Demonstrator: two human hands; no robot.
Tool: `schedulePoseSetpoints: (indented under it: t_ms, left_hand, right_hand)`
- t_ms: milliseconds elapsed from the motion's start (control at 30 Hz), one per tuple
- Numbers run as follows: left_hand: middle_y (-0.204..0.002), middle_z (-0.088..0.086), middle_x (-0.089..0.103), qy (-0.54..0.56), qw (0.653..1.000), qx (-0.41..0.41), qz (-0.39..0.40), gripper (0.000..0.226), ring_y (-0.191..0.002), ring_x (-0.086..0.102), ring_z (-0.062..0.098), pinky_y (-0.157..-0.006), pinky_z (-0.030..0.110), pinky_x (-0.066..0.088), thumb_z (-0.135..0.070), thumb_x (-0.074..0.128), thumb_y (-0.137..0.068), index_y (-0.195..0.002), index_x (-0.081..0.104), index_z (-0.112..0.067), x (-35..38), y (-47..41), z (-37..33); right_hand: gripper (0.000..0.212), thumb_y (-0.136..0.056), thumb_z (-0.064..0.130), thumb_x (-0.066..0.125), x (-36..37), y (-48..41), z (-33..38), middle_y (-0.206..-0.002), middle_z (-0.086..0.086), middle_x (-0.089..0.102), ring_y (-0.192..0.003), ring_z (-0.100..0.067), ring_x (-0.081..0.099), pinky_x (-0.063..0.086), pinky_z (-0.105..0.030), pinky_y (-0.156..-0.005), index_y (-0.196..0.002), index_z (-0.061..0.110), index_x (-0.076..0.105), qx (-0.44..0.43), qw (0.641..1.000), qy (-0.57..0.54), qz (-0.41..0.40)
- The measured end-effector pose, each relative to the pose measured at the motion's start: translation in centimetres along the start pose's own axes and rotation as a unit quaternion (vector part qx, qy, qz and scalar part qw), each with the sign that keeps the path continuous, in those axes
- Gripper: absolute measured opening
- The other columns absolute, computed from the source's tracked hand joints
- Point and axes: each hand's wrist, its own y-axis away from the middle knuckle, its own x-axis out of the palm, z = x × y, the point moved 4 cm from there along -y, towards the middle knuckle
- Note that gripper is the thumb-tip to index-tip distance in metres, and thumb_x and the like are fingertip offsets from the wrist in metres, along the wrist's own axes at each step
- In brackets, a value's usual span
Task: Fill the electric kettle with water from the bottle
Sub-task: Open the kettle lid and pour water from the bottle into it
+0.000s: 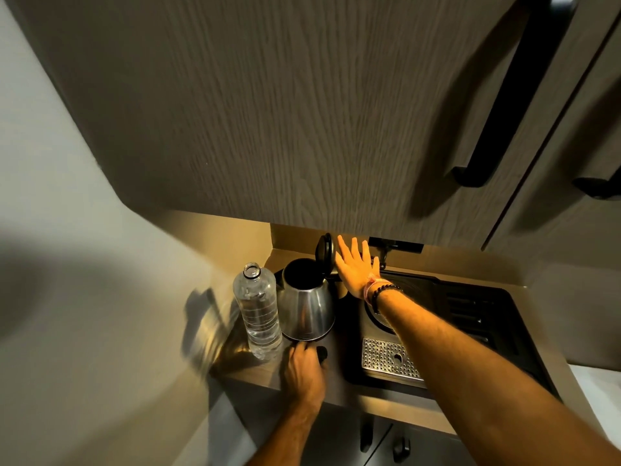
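Beside the uncapped bottle (258, 311), the left hand (304, 371) gripped the kettle (307, 306) base steady while the right hand (357, 269), fingers spread, propped its lid (324, 251) open, likely for pouring.

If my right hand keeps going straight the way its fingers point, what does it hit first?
Probably the back wall under the cabinet; the right hand points past the kettle's open lid, though depth is unclear.

two bare forearms in view, no sleeves on either, both with visible hair. right hand (356, 269): wrist carries a dark round-beaded bracelet (386, 290) and, just beside it on the hand side, a thin pale pink cord band (369, 288). left hand (304, 368): no rings, watch or band visible on its wrist.
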Motion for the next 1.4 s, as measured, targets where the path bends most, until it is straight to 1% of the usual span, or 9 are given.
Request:
schedulePoseSetpoints:
  t_ms: [100,167,333,467,633,900,1033,1233,1400]
  left_hand:
    - [-0.093,-0.004,0.065,0.118,0.986,0.018,-0.117,0.018,-0.084,0.063,0.018,-0.068,0.025,0.047,-0.034,0.077,-0.082,-0.089,0.069,-0.020,-3.1,1.4,0.7]
    - [-0.086,-0.003,0.059,0.193,0.948,0.028,-0.252,0.027,-0.075,0.053,0.013,-0.070,0.011,0.039,-0.033,0.082,-0.077,-0.088,0.063,-0.018,-5.4,2.9,2.2]
    - [-0.122,0.007,0.048,0.296,0.859,-0.101,-0.405,0.092,-0.103,0.052,0.017,-0.080,0.027,0.051,-0.045,0.091,-0.057,-0.128,0.047,-0.007,-11.5,2.0,6.1]
    - [-0.140,0.014,0.051,0.330,0.885,-0.092,-0.315,0.121,-0.125,0.053,0.027,-0.102,0.039,0.048,-0.044,0.098,-0.045,-0.143,0.036,-0.011,-13.3,-2.5,5.0]
    - [-0.122,0.015,0.068,0.305,0.896,-0.024,-0.322,0.104,-0.112,0.065,0.028,-0.095,0.026,0.047,-0.041,0.099,-0.042,-0.128,0.054,-0.005,-12.8,-4.7,3.9]
    - [-0.109,0.019,0.071,0.277,0.912,0.014,-0.304,0.089,-0.094,0.070,0.032,-0.082,0.031,0.053,-0.021,0.098,-0.051,-0.125,0.052,-0.003,-12.9,-5.8,4.1]
    - [-0.108,0.011,0.072,0.248,0.944,0.032,-0.214,0.087,-0.088,0.066,0.016,-0.076,0.023,0.052,-0.024,0.096,-0.052,-0.125,0.051,-0.013,-13.0,-6.2,4.6]
    - [-0.114,0.006,0.069,0.144,0.989,-0.011,-0.015,0.090,-0.100,0.066,0.028,-0.086,0.044,0.057,-0.046,0.085,-0.049,-0.125,0.041,-0.029,-13.9,-7.7,4.7]
    - [-0.120,0.010,0.062,0.053,0.993,-0.047,0.089,0.096,-0.103,0.061,0.031,-0.085,0.044,0.056,-0.047,0.085,-0.047,-0.127,0.036,-0.026,-15.2,-9.2,4.1]
  right_hand:
    - [0.090,-0.094,0.007,0.050,0.1,0.0,0.0,-0.167,-0.015,-0.017,-0.152,-0.046,-0.019,0.001,-0.070,-0.117,-0.157,0.030,-0.010,0.002,1.000,-0.010,0.002]
    - [0.090,-0.094,0.007,0.050,0.2,0.0,0.1,-0.167,-0.014,-0.017,-0.152,-0.045,-0.018,0.001,-0.069,-0.118,-0.157,0.029,-0.011,0.002,1.000,-0.016,0.010]
    - [0.088,-0.098,0.019,0.052,0.3,0.0,0.4,-0.168,-0.012,-0.016,-0.153,-0.043,-0.016,0.001,-0.068,-0.119,-0.157,0.030,-0.012,0.005,0.999,-0.034,0.021]
    - [0.089,-0.098,0.021,0.053,0.1,0.3,0.6,-0.168,-0.012,-0.014,-0.154,-0.043,-0.014,0.003,-0.068,-0.119,-0.157,0.029,-0.013,0.007,0.999,-0.043,0.023]
    - [0.084,-0.099,0.022,0.049,0.2,0.3,0.5,-0.169,-0.013,-0.012,-0.154,-0.044,-0.013,0.004,-0.066,-0.120,-0.158,0.028,-0.011,0.007,0.998,-0.047,0.028]
    - [0.075,-0.102,0.027,0.043,0.1,0.3,0.6,-0.169,-0.009,-0.011,-0.155,-0.041,-0.011,0.004,-0.066,-0.120,-0.158,0.030,-0.007,0.004,0.998,-0.063,0.026]
    - [0.073,-0.102,0.022,0.045,0.0,0.3,0.7,-0.169,-0.007,-0.012,-0.155,-0.041,-0.011,0.005,-0.066,-0.120,-0.159,0.030,-0.002,-0.012,0.999,-0.049,0.021]
    - [0.071,-0.104,0.029,0.039,-0.2,0.4,0.6,-0.169,-0.011,-0.009,-0.155,-0.039,-0.011,0.002,-0.064,-0.121,-0.158,0.031,-0.007,0.002,0.995,-0.093,0.022]
    - [0.078,-0.102,0.026,0.045,-0.4,0.5,0.7,-0.169,-0.013,-0.009,-0.155,-0.042,-0.011,0.004,-0.065,-0.121,-0.158,0.032,-0.009,-0.007,0.996,-0.078,0.035]
